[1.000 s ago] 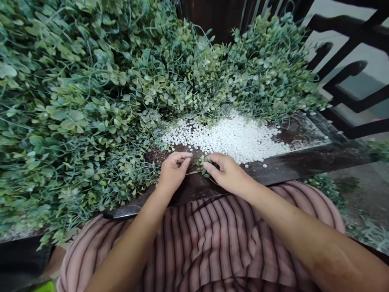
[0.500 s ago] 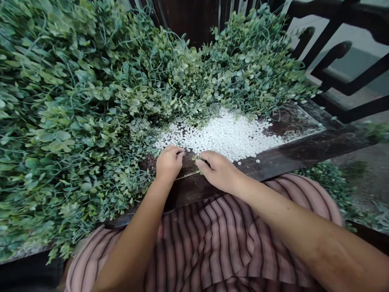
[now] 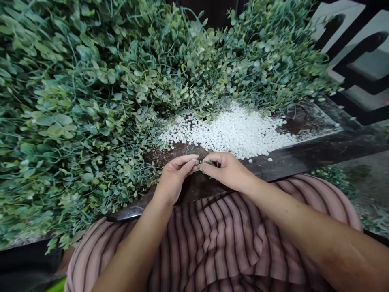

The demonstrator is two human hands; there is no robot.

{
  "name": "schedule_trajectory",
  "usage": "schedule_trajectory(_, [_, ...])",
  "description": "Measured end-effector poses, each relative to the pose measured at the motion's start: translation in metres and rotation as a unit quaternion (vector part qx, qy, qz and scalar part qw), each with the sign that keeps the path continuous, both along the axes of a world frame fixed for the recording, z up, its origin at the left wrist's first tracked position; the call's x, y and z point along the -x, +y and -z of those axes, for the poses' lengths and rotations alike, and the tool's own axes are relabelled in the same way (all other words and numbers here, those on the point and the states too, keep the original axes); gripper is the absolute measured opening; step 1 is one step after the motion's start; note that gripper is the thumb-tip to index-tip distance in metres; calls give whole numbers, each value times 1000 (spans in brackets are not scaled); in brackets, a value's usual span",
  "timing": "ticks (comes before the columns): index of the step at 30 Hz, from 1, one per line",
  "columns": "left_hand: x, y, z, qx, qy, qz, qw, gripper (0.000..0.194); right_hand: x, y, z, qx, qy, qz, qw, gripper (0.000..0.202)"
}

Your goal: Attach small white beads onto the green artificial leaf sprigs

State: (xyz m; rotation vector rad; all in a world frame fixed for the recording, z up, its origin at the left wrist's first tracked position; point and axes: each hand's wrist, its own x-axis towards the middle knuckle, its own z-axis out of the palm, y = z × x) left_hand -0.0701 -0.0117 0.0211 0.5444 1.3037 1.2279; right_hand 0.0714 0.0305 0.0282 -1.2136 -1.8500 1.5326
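Observation:
My right hand (image 3: 229, 171) is closed in a pinch around a small green artificial leaf sprig (image 3: 199, 165), most of it hidden by the fingers. From the left, my left hand (image 3: 178, 174) meets it, thumb and fingers pinched together at the sprig's tip. What sits between those left fingertips is too small to make out. Just beyond both hands, a heap of small white bead-like pieces (image 3: 240, 132) is spread over the dark wooden surface (image 3: 285, 164).
Thick bunches of green artificial foliage (image 3: 100, 89) crowd the left side and back. A dark wooden lattice (image 3: 355, 61) stands at the right. Two stray white pieces (image 3: 270, 159) lie near the front edge. Striped cloth (image 3: 212, 239) covers my lap.
My left hand has left the edge of the white pieces and come over to my right hand, so the fingertips now meet at the sprig. The view has shifted slightly.

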Motion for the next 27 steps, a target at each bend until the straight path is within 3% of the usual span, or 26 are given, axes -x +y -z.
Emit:
schedule_trajectory(7, [3, 4, 1, -13, -46, 9, 999, 22, 3, 0, 0, -40, 26, 28, 998, 19])
schedule_trajectory(18, [-1, 1, 6, -32, -19, 29, 999, 22, 1, -3, 1, -79, 37, 43, 995, 16])
schedule_trajectory(27, [-5, 1, 4, -23, -14, 10, 1000, 21, 2, -4, 1, -52, 35, 72, 995, 20])
